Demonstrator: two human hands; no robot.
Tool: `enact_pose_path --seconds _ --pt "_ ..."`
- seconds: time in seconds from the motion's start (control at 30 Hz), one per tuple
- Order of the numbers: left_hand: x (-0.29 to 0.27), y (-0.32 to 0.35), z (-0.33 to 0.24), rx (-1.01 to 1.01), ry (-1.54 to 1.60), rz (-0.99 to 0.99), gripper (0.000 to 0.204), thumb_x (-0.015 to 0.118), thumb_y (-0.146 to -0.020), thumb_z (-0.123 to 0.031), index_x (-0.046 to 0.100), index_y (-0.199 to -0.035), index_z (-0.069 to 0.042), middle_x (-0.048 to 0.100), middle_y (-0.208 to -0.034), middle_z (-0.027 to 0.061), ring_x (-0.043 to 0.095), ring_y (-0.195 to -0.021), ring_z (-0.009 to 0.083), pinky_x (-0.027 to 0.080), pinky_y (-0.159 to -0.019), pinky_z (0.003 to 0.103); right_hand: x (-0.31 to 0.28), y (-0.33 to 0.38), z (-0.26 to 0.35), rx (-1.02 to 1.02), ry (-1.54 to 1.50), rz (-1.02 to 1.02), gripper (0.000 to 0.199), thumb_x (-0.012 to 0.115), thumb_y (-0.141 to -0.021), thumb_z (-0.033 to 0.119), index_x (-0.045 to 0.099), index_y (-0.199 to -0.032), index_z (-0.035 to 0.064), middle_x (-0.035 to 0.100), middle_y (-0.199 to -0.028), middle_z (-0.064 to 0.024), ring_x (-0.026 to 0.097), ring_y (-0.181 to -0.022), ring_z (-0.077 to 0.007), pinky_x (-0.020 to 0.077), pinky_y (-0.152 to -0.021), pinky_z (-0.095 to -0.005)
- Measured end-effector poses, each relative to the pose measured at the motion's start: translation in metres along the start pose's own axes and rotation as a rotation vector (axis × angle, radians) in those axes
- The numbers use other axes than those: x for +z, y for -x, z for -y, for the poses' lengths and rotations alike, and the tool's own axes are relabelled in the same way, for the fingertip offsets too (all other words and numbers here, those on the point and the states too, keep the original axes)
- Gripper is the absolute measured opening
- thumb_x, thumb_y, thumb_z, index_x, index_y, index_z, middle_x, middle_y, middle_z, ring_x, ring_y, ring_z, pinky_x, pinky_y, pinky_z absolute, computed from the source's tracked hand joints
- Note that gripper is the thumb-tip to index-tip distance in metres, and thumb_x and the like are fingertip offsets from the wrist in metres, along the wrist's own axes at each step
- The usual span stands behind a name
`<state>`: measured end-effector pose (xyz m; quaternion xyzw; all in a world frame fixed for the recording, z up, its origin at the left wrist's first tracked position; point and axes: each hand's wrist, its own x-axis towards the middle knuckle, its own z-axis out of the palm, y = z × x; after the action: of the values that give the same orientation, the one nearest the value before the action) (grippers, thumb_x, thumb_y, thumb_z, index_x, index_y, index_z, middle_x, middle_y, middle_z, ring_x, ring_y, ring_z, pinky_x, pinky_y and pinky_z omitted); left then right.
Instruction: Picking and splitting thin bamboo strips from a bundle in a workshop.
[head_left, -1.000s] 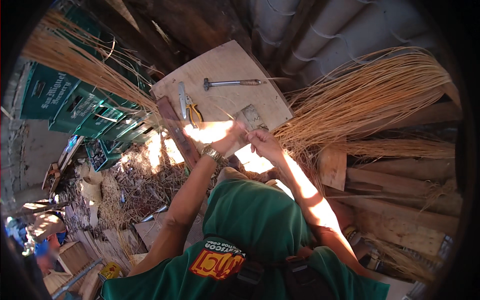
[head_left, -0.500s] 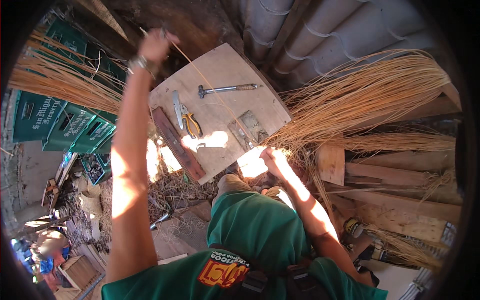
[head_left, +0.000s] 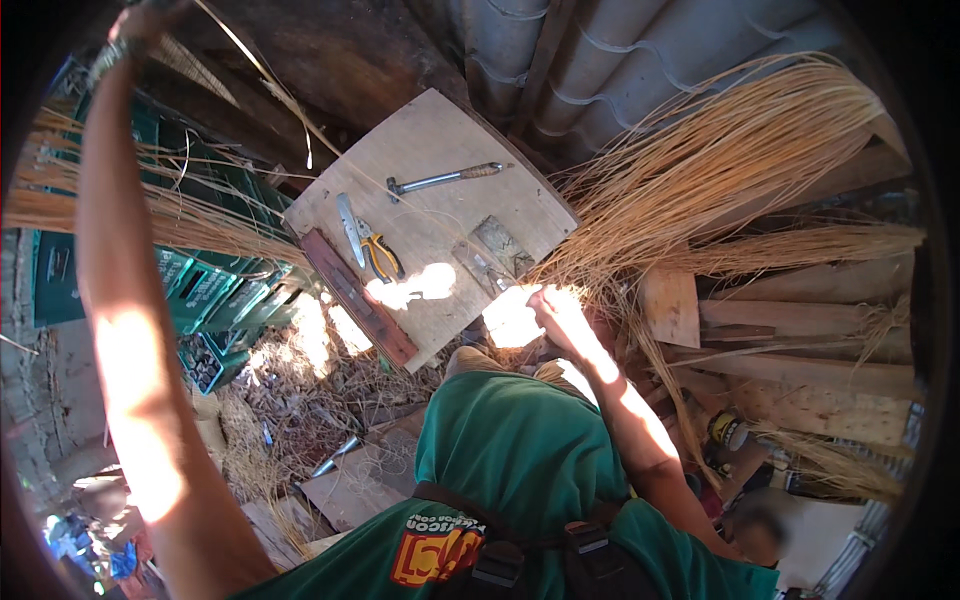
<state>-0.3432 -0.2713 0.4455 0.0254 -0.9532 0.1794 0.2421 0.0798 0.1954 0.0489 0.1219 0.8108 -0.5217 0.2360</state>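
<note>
My left arm stretches to the upper left rim, where my left hand [head_left: 145, 22] is blurred and partly cut off, its fingers closed at the end of a thin rattan-like strand [head_left: 330, 143]. From there the strand slants down over a tilted wooden board [head_left: 440, 130] toward a small wooden block [head_left: 503, 247] with a metal piece [head_left: 490, 275] beside it. At the board's near right edge, my right hand [head_left: 555, 315] has its fingers pinched together in bright sun; what they grip is hard to make out. A hammer [head_left: 450, 178] and yellow-black pliers [head_left: 380, 257] lie on the board.
A flat metal blade [head_left: 350, 230] and a reddish-brown wooden bar [head_left: 358, 298] lie along the board's left side. Long strand bundles spread right [head_left: 740, 150] and left [head_left: 200, 220]. Green crates [head_left: 190, 290] stand left. Wooden planks [head_left: 800, 355] are at right; fibre scraps [head_left: 310, 370] litter the ground.
My left hand has swung up and left, away from the board, drawing out along the strand. My right hand stays near the same board edge. The view has shifted slightly.
</note>
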Motion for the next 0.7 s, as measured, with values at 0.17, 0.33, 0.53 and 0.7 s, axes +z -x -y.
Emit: enact_pose_path --seconds 0.17,0.33,0.53,0.7 --pt "0.071 0.22 -0.184 0.732 0.813 0.218 0.039 0.051 -0.089 -0.044 0.068 -0.092 -0.009 0.067 -0.078 0.0156 0.065 -0.071 0.0288 0.051 -0.067 0.041 0.011 -0.027 0.034 -0.132 0.006 -0.211 0.024 0.054 -0.089 0.027 0.066 -0.092 0.0061 0.063 -0.073 -0.0131 0.061 -0.069 -0.0223 0.0475 -0.063 -0.0339" --pt "0.16 0.385 -0.289 0.382 0.989 0.702 0.031 0.057 -0.085 -0.025 0.063 -0.107 -0.005 0.065 -0.089 0.0235 0.063 -0.084 0.0421 0.051 -0.076 0.047 0.025 -0.033 0.036 -0.131 -0.129 -0.198 0.019 0.054 -0.09 0.02 0.066 -0.093 0.0053 0.064 -0.075 -0.0098 0.06 -0.07 -0.0174 0.047 -0.066 -0.0317" --pt "0.177 0.409 -0.325 0.418 1.07 0.781 0.03 0.053 -0.088 -0.022 0.062 -0.112 -0.007 0.064 -0.098 0.024 0.062 -0.094 0.0398 0.05 -0.082 0.045 0.024 -0.024 0.042 -0.097 -0.203 -0.206 0.021 0.054 -0.092 0.022 0.065 -0.095 0.0043 0.063 -0.076 -0.0057 0.056 -0.07 -0.0131 0.0458 -0.066 -0.0294" --pt "0.152 0.417 -0.283 0.224 1.014 0.784 0.024 0.049 -0.09 -0.022 0.061 -0.101 -0.004 0.063 -0.092 0.0243 0.06 -0.092 0.042 0.047 -0.08 0.047 0.033 -0.026 0.026 -0.023 -0.175 -0.166 0.02 0.055 -0.093 0.022 0.064 -0.095 0.0037 0.057 -0.07 -0.0024 0.051 -0.063 -0.0115 0.0424 -0.06 -0.0284"
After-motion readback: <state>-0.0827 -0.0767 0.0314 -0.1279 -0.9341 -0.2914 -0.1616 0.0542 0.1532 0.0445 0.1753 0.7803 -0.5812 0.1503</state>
